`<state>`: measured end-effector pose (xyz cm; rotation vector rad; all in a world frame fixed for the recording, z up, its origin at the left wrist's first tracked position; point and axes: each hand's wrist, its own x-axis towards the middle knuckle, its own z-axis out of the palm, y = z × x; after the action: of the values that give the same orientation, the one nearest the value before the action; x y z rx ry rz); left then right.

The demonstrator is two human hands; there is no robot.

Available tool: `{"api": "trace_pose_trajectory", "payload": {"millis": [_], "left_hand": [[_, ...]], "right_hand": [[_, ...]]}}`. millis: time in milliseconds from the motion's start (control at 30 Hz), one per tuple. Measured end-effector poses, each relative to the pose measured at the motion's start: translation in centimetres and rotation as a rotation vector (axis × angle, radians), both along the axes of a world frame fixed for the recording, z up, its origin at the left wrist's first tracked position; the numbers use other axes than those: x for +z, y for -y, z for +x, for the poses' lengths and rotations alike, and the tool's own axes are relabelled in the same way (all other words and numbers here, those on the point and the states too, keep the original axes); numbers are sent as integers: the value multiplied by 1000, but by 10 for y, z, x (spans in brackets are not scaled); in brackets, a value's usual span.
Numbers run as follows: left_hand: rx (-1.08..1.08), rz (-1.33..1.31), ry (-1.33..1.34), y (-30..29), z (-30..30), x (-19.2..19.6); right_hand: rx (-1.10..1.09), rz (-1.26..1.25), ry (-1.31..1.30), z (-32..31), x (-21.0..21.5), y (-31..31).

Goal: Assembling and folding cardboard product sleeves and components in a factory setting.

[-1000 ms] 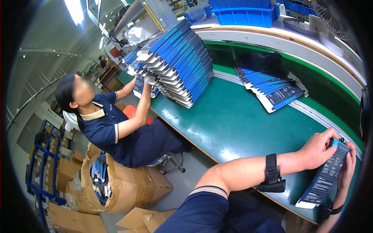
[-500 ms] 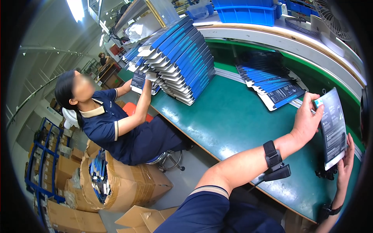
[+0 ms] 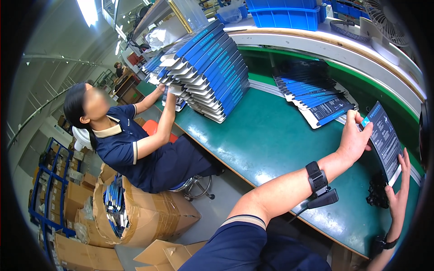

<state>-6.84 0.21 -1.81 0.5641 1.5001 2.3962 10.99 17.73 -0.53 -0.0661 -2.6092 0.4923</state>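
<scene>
A thin dark carton (image 3: 385, 140) with pale printing and a white lower end is tilted up over the right part of the table. My left hand (image 3: 355, 137) is closed on its upper left edge, thumb in front. At its lower end, my right hand (image 3: 398, 192) grips it with fingers along the right edge and thumb by the white end. Below the carton lies a tangled black item (image 3: 377, 192), too dark to name. Beyond my left hand, several similar blue and black cartons (image 3: 316, 101) lie fanned out.
A tall stack of blue cartons (image 3: 217, 67) stands on the green table (image 3: 262, 144). At the left, a seated person (image 3: 131, 131) has both hands behind that stack. Blue bins (image 3: 285, 18) and a fan (image 3: 384, 20) sit on the shelf. A large cardboard box (image 3: 153, 212) stands on the floor.
The carton in my hands has turned, its printed face now darker and clearer. My right hand has shifted slightly, with the fingers further along its edge. The seated person's hands have moved.
</scene>
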Motion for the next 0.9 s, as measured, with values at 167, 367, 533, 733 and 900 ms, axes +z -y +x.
{"api": "trace_pose_trajectory", "payload": {"millis": [167,367,533,733,900], "left_hand": [[-42,19,16,0,0,0],[-11,10,2,-1,1,-1],[-19,-15,-7,-1,2,-2],[-61,12,-17,-3,4,-5],[-82,20,-48,-4,2,-8]], "right_hand": [[5,-17,37,3,0,-5],[40,-36,53,1,4,1],[78,-58,63,2,5,2],[14,-82,72,0,-2,-1],[23,-83,89,-3,-1,1]]}}
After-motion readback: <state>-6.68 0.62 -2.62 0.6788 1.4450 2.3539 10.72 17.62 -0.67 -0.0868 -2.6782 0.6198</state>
